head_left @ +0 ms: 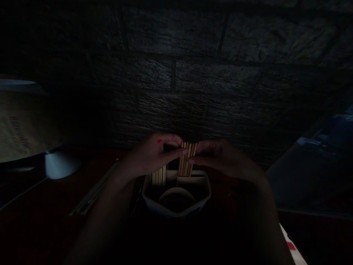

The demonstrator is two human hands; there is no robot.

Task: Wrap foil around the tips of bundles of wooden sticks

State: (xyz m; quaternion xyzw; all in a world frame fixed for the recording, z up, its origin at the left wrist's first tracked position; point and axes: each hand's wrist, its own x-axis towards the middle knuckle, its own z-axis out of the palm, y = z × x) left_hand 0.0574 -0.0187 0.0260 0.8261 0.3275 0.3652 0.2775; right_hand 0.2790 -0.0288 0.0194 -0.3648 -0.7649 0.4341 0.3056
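Note:
A flat row of several thin wooden sticks (186, 165) stands nearly upright between my two hands; the dim light hides their exact kind. My left hand (158, 152) pinches the row's left side, thumb across the front. From the other side my right hand (216, 156) grips it, its thumb also on the front. The lower ends of the sticks are at the back rim of a light-coloured divided container (208, 195), above its rear right compartment. More upright sticks (159, 177) fill the rear left compartment, partly covered by my left hand. A curved divider (178, 190) shows near the front.
A dark brick-patterned wall (176, 77) rises behind. Left of my left arm lie some long thin rods (95, 189). Further left are a white cup-like object (59, 165) and a large tan printed object (24, 125). A bluish translucent sheet or bag (306, 165) is at right.

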